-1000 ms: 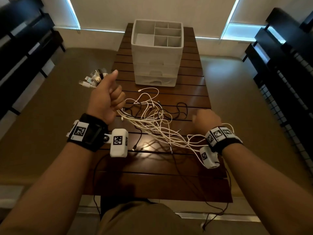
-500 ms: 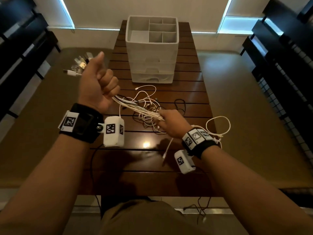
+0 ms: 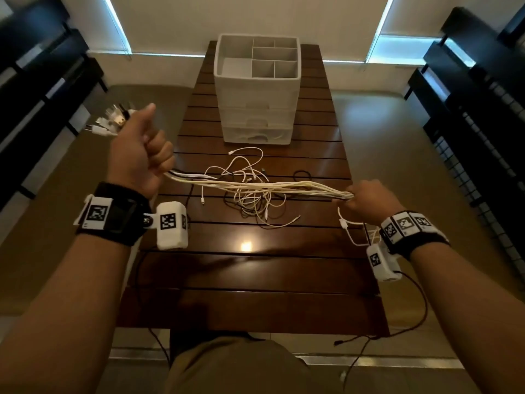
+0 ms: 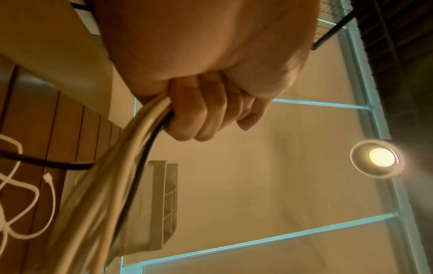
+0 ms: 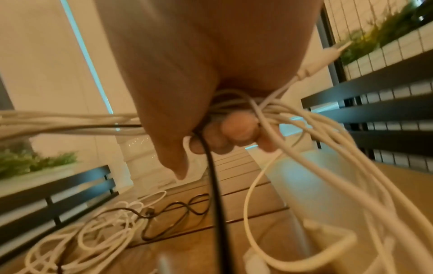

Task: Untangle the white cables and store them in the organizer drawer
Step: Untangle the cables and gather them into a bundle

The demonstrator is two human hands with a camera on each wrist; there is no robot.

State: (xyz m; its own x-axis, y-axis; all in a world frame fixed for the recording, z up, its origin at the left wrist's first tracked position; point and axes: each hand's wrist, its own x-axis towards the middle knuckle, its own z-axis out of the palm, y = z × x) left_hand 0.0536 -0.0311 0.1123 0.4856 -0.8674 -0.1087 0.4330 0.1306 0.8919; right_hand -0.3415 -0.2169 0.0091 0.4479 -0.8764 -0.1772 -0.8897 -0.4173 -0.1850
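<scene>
A bundle of white cables (image 3: 272, 186) with at least one black strand runs taut between my two hands above the table. My left hand (image 3: 139, 155) is raised at the left and grips one end of the bundle (image 4: 131, 144); several plug ends (image 3: 112, 122) stick out past the fist. My right hand (image 3: 366, 201) grips the bundle (image 5: 236, 109) at the right, with loose loops hanging from it. A tangle of white and black cables (image 3: 250, 191) lies on the table below. The white organizer (image 3: 257, 92) stands at the far end, its drawers closed.
The dark slatted wooden table (image 3: 255, 268) has floor on both sides. Black slatted benches (image 3: 477, 115) line the right and left walls. A black wire (image 3: 409, 317) hangs off the table's near right corner.
My right hand has slid right along the bundle, away from the left hand, pulling the cables straight and taut. The left hand stays raised with its grip.
</scene>
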